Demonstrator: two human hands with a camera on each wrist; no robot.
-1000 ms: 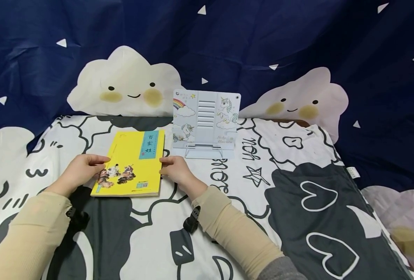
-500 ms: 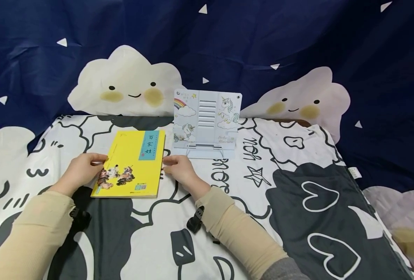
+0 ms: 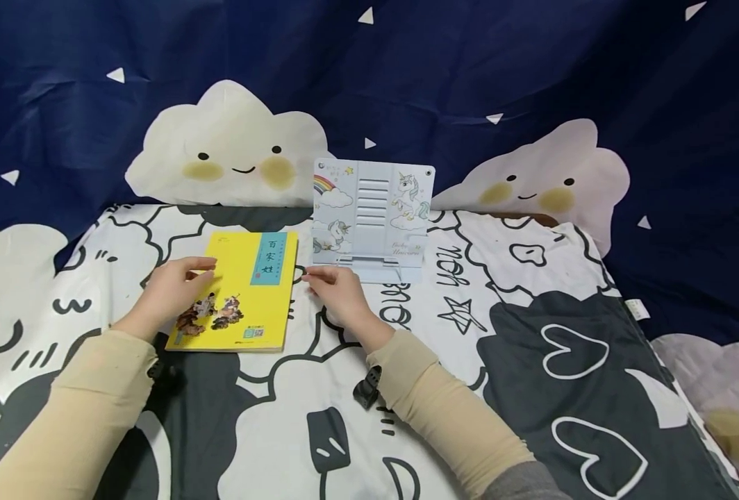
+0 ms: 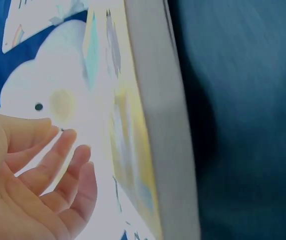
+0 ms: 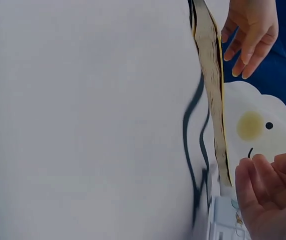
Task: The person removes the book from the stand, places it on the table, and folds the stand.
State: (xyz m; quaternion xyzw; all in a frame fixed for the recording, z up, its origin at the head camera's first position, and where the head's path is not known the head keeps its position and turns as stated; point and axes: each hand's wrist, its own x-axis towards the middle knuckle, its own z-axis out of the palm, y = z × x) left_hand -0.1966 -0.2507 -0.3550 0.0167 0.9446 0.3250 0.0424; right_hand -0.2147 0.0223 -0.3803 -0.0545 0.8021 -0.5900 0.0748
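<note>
A yellow book [image 3: 238, 292] with a blue title label lies on the patterned cloth in the head view. My left hand [image 3: 172, 292] hovers over the book's left side, fingers loosely bent and holding nothing. In the left wrist view that hand [image 4: 43, 175] appears apart from the book [image 4: 157, 125], whose edge faces the camera. Just off the book's right edge is my right hand [image 3: 344, 298], thumb and fingers relaxed with nothing between them. The right wrist view shows this hand [image 5: 272, 200] below the page edges of the book [image 5: 212, 85].
Behind and right of the book stands a pale book stand [image 3: 369, 215] with unicorn drawings and a clear lower ledge. A black-and-white cloth [image 3: 444, 389] covers the surface. Dark blue fabric [image 3: 407, 62] with cloud prints hangs at the back.
Both hands have let go of the book's sides. My left hand has risen and shifted right over the cover; my right hand has drawn away to the right. The book stays in place.
</note>
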